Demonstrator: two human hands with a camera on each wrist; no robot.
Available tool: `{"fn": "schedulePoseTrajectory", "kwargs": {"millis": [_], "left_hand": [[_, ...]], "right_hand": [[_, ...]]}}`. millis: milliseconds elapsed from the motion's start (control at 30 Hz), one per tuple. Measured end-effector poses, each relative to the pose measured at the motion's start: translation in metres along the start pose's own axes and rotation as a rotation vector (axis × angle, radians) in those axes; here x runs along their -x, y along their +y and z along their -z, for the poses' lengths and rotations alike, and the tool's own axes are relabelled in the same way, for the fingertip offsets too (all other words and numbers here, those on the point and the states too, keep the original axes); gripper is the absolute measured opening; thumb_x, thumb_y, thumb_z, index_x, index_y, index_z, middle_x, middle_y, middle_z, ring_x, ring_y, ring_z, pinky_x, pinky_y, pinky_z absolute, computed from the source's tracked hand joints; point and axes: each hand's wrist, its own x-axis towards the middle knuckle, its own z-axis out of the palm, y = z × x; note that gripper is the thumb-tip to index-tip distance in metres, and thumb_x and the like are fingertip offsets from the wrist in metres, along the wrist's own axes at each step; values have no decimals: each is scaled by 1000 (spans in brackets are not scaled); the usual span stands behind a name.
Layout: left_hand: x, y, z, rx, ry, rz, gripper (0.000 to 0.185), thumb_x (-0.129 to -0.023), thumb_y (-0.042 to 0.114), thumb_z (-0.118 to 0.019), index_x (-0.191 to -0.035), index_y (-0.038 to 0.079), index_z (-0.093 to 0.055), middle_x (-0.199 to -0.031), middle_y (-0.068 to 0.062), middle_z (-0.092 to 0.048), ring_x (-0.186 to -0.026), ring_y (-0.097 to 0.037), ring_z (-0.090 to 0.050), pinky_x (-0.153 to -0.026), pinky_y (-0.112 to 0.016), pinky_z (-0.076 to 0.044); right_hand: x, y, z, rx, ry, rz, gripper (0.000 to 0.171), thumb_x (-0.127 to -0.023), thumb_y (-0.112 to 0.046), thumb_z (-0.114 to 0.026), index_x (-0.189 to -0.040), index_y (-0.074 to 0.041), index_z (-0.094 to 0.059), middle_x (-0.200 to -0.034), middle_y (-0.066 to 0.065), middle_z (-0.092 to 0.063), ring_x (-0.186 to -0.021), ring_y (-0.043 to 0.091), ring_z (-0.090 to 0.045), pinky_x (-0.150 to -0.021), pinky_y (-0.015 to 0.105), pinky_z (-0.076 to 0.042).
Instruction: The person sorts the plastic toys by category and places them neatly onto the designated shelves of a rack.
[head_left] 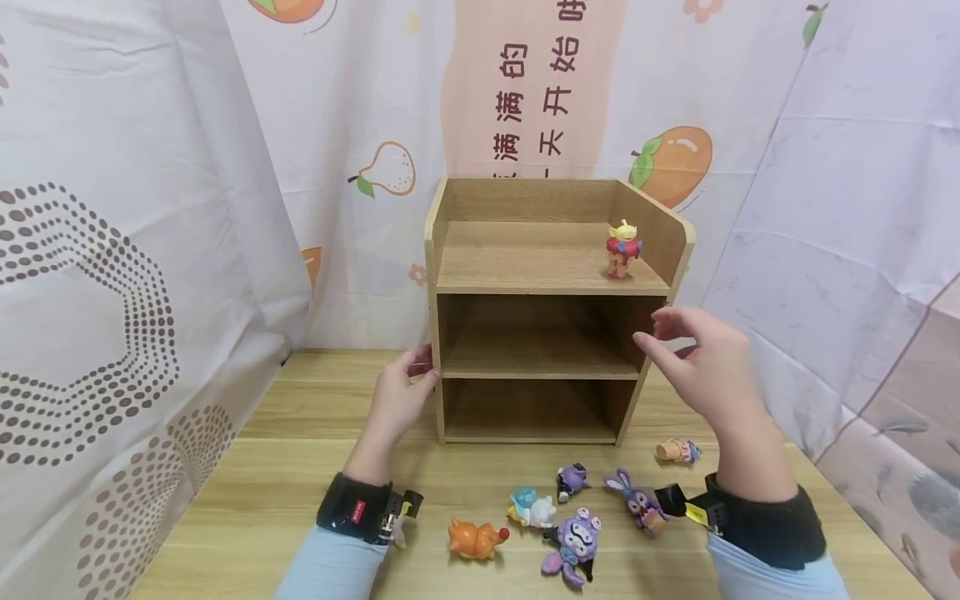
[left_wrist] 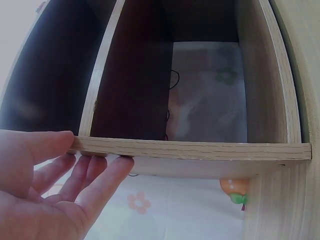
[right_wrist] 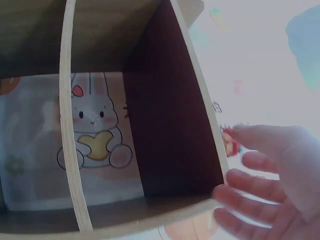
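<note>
A wooden shelf unit (head_left: 551, 283) stands at the back of the table, with two open compartments under a walled top tray. A small green-headed figurine in red (head_left: 622, 247) stands on the tray's right side. My left hand (head_left: 416, 375) holds the front edge of the shelf's left side panel; in the left wrist view my left hand (left_wrist: 75, 160) has its thumb on the panel's edge (left_wrist: 200, 149) and its fingers on the outer face. My right hand (head_left: 663, 333) hovers by the right side panel, fingers relaxed and holding nothing. In the right wrist view its fingertips (right_wrist: 227, 192) are close to that panel's front edge (right_wrist: 200, 100).
Several toy figures lie on the table in front of the shelf: an orange animal (head_left: 476, 539), a white-and-blue one (head_left: 532, 508), a small purple one (head_left: 572, 481), a larger purple one (head_left: 573, 542), a purple rabbit (head_left: 637, 497) and a tipped-over figure (head_left: 678, 451). Printed curtains hang behind and at both sides.
</note>
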Motion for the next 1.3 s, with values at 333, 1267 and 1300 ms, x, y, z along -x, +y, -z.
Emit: {"fn": "schedulePoseTrajectory", "kwargs": {"millis": [333, 1267, 1300], "left_hand": [[0, 2, 0, -2, 0, -6, 41, -95, 3, -67, -135, -1, -61, -124, -16, -67, -113, -32, -64, -84, -34, -61], [1, 0, -1, -13, 11, -38, 41, -94, 2, -68, -134, -2, -62, -124, -17, -67, -113, -34, -64, -89, -41, -59], [1, 0, -1, -14, 10, -38, 41, -94, 3, -68, -134, -2, -62, -124, -17, -67, -113, -34, -64, -90, -41, -59]], "right_hand": [[27, 28, 12, -18, -254, -161, 47, -92, -25, -79, -128, 0, -64, -113, 24, -70, -103, 41, -66, -76, 54, -60], [79, 102, 8, 101, -662, -434, 81, -90, -42, -76, -144, 10, -44, -136, 42, -49, -116, 61, -52, -85, 68, -49], [80, 104, 8, 115, -670, -436, 81, -89, -41, -77, -143, 9, -45, -135, 42, -49, -115, 61, -52, -86, 68, -49]]}}
